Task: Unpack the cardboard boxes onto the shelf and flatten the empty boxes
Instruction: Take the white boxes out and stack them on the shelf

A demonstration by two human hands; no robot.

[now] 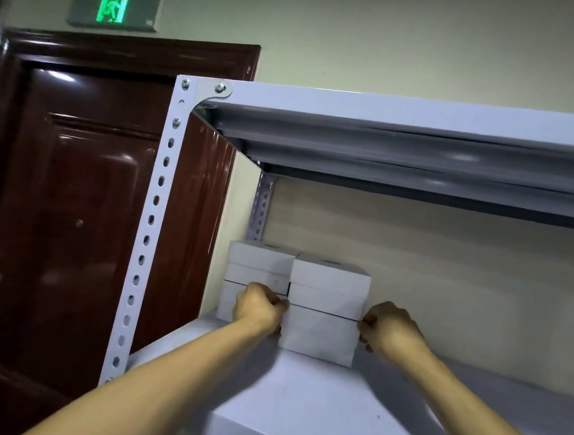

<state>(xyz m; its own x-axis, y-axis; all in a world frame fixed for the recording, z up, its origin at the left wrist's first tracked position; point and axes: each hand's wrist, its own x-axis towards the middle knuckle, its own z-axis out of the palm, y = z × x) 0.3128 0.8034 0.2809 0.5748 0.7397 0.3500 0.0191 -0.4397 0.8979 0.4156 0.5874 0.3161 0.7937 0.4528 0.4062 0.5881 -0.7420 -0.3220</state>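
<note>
Door [74, 200], big, dark and shiny, stands on the left, with a green exit sign [114, 7] glowing on the wall above it. Next to the door is a tall white metal shelf [315, 408] with a post full of round holes. Far back in the left corner of the shelf board sit two stacks of small white boxes. The back stack [261, 266] is tucked against the wall. The front stack [326, 309] sits just beside it, and the hands are on this one. The left hand [259, 306] is curled and pressed against the left side of the front stack. The right hand [390, 330] is curled against its right side. The stack is squeezed between both hands, with its bottom resting on the shelf.
</note>
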